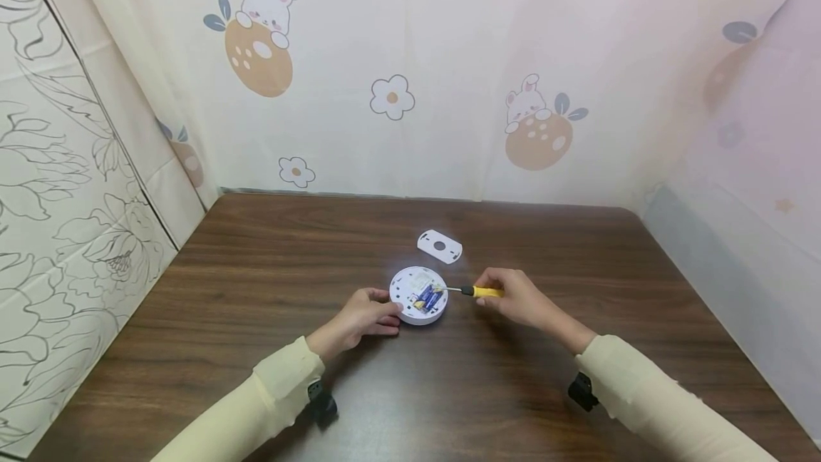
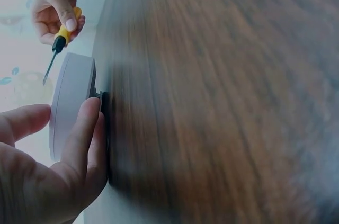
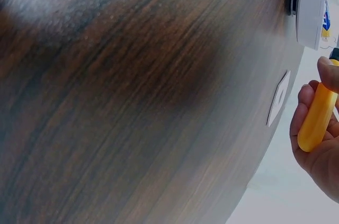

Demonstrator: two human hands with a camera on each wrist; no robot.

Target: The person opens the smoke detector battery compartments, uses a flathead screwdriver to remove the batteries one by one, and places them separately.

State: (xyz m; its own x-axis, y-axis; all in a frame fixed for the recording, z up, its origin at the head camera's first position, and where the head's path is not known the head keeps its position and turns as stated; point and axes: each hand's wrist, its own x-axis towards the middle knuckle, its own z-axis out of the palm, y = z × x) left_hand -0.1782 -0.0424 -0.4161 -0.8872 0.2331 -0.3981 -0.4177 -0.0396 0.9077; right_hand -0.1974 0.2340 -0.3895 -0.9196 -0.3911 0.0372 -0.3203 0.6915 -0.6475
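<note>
A round white device, like a smoke detector (image 1: 403, 282), sits face up on the table with blue-and-yellow batteries (image 1: 428, 298) in its open compartment. My left hand (image 1: 359, 318) grips its near left side, thumb at the top edge and fingers against the side and underside, as the left wrist view shows. In my right hand (image 1: 518, 296) is a screwdriver (image 1: 487, 291) with a yellow handle and black collar, held between thumb and curled fingers. Its metal shaft points left, and the tip overlaps the batteries' right end in the head view.
Behind the device lies a flat white mounting plate (image 1: 452, 252) with a round hole in its middle. The dark wooden table (image 1: 288, 248) ends at a patterned curtain (image 1: 449, 148) at the back and sides.
</note>
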